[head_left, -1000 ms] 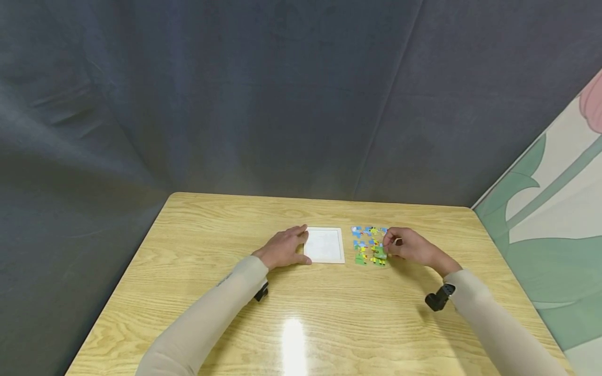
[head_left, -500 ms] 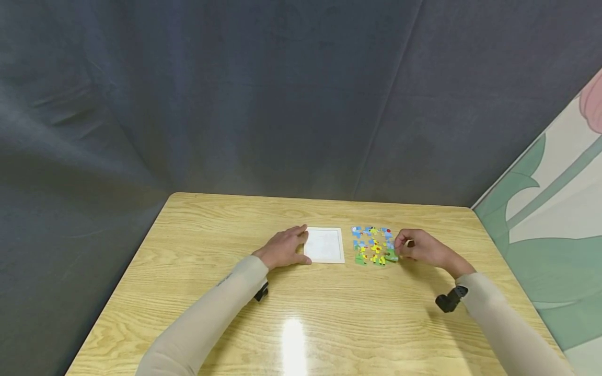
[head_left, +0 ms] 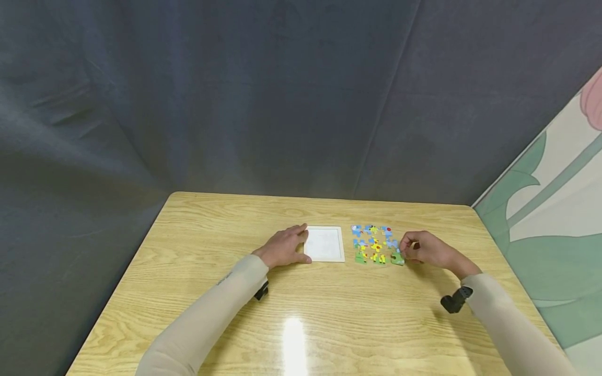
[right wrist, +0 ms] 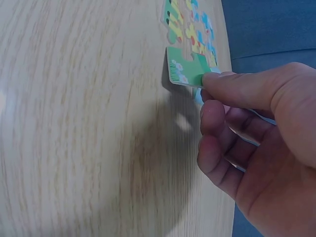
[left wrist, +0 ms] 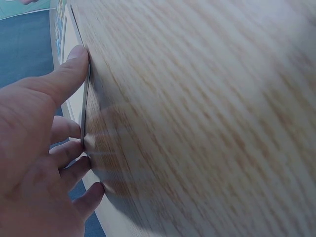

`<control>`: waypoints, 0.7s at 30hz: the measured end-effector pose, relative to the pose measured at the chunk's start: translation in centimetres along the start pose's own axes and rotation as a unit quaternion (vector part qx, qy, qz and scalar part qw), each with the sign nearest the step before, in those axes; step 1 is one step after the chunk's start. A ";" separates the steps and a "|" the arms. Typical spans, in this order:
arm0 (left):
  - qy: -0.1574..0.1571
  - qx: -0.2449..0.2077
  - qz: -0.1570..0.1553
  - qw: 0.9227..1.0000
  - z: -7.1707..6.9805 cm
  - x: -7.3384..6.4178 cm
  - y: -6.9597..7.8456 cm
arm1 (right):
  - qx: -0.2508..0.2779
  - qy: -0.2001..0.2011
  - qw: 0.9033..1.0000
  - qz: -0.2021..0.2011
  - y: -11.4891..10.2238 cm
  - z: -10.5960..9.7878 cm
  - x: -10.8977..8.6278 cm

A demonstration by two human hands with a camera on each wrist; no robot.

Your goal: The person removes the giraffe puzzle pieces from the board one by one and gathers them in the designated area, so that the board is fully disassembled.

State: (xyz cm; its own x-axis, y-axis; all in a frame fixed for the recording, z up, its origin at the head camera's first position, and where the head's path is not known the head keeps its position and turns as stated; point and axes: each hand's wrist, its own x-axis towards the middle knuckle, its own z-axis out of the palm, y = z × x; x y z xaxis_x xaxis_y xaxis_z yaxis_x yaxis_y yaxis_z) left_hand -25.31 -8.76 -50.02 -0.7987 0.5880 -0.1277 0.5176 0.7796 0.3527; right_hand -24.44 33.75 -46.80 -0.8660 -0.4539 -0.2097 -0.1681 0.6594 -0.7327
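My right hand (head_left: 425, 251) pinches a green jigsaw puzzle piece (right wrist: 181, 69) between thumb and index finger. In the right wrist view the piece, marked with small white flowers, tilts a little over its shadow on the wood. It stands at the lower right corner of several loose puzzle pieces (head_left: 376, 244) in blue, yellow and green, laid out in spaced rows. To their left lies a white puzzle tray (head_left: 324, 244) with a raised rim and a bare inside. My left hand (head_left: 284, 246) rests along its left edge, thumb (left wrist: 74, 66) and fingers spread apart.
The wooden table (head_left: 235, 219) has rounded back corners, and a dark curtain (head_left: 282, 104) hangs right behind it. On the right stands a wall panel (head_left: 555, 250) painted with a flower and leaves. Light glares off the front of the tabletop.
My right hand has carried the green puzzle piece rightward from over the bottom middle pieces to the lower right corner, uncovering the pieces beneath. My left hand and the tray have stayed put.
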 end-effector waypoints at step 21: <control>0.001 -0.004 0.004 1.000 -0.4 -0.2 0.3 | -0.060 0.019 0.998 0.015 0.7 0.9 0.5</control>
State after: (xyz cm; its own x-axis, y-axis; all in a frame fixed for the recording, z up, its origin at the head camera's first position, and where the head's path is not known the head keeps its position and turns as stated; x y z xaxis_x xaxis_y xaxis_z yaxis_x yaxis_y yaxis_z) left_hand -25.09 -8.72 -49.54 -0.7955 0.5936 -0.1221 0.5217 0.7733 0.3603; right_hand -24.59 33.40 -47.98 -0.8887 -0.4107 -0.2039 -0.1948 0.7408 -0.6428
